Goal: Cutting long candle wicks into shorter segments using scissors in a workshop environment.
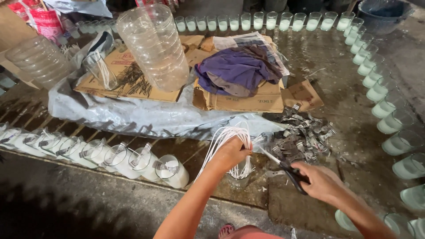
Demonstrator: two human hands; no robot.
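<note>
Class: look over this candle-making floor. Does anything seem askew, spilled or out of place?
Yes. The metal clips lie in a loose scattered heap, and a crumpled purple cloth is dumped on the cardboard. The glasses stand in tidy rows. The left hand grips wicks; the right hand holds scissors.

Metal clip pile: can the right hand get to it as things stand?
Probably yes. The right hand sits just below the metal clip pile with nothing between them, but it is already gripping scissors, so its fingers are not free to pick a clip.
</note>
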